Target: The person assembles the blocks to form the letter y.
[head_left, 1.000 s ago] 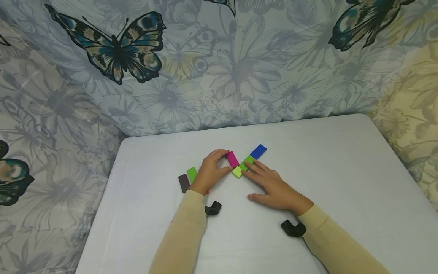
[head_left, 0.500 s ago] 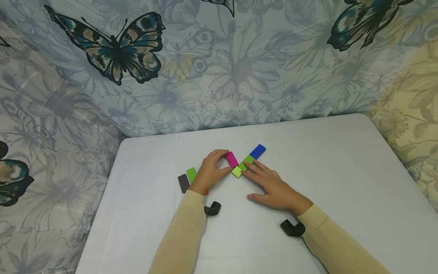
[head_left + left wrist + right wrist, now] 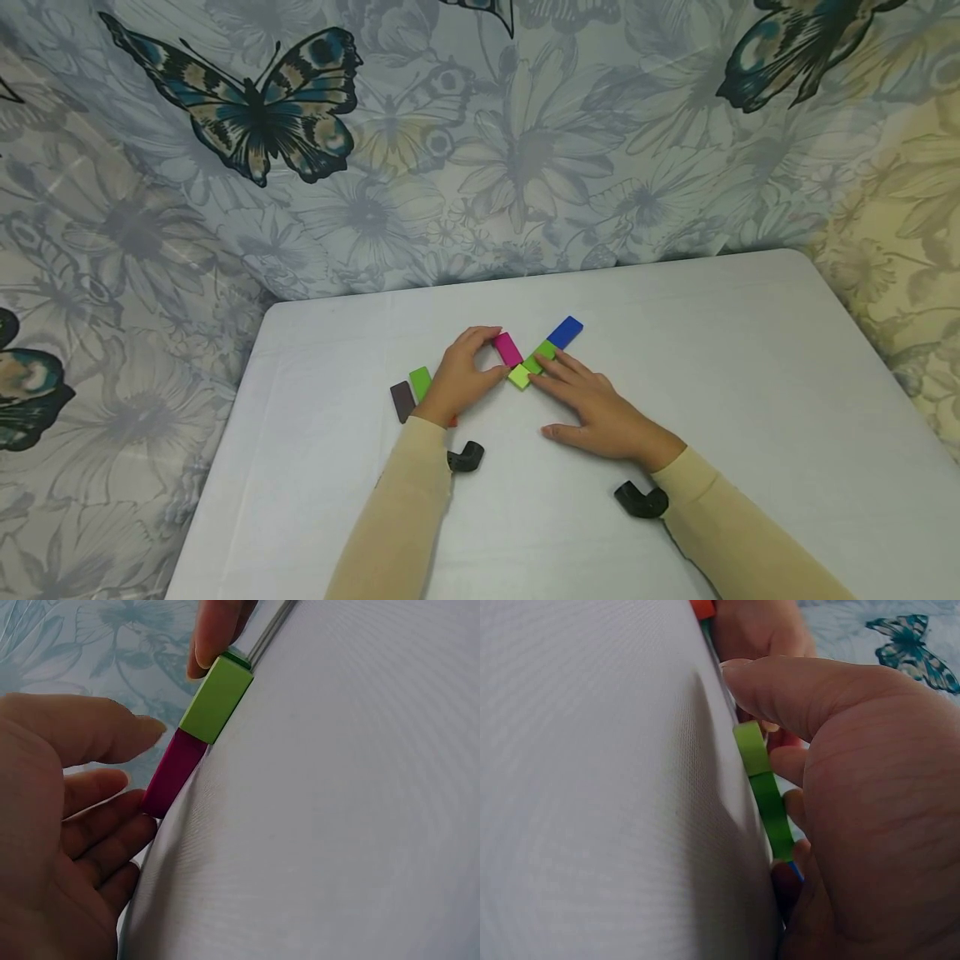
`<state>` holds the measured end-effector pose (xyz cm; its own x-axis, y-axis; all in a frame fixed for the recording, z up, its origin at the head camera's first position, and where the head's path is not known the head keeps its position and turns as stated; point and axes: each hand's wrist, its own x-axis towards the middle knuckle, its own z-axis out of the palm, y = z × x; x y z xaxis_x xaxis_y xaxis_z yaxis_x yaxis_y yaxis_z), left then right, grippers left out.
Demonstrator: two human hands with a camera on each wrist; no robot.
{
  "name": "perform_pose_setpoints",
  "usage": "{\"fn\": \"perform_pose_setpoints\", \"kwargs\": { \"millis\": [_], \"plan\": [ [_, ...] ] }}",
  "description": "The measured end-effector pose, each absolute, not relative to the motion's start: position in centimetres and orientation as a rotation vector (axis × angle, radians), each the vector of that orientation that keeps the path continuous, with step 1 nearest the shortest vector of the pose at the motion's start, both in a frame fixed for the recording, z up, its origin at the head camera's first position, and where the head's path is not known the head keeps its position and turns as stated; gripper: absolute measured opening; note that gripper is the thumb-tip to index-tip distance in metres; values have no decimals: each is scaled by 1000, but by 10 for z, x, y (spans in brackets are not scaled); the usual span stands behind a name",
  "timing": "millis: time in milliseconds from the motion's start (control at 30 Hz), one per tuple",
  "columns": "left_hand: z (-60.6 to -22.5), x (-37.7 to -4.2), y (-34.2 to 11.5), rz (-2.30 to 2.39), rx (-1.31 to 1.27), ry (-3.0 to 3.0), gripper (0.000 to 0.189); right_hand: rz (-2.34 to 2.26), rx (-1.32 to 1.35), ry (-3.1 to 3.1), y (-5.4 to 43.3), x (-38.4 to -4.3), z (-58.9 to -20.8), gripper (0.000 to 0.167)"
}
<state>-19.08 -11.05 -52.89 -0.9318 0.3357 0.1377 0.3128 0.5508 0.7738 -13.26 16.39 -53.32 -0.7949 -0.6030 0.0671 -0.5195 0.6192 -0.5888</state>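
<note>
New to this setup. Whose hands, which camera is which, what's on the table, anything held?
No robot here: these are a person's bare left hand and right hand. The wide picture comes from a camera on the head, looking forward and down; the others from one on each wrist. On the white table, a blue block, a green block and a light green block form a slanting row, with a magenta block at its near end. Beside the left hand lie a dark block, another green block and an orange-red piece, mostly hidden. The left hand touches the magenta block, though a grip isn't clear; the right hand rests against the row.
</note>
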Motion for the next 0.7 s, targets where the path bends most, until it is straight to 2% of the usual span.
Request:
{"fn": "perform_pose_setpoints", "kwargs": {
  "millis": [467, 700],
  "plan": [
    [-526, -189, -113, 1669, 515, 2614, 51, -886, -908, 2710, 161, -131, -530, 82],
    [-525, -189, -115, 1884, 605, 2524, 52, -900, -898, 2711, 160, -130, -528, 80]
  ]
}}
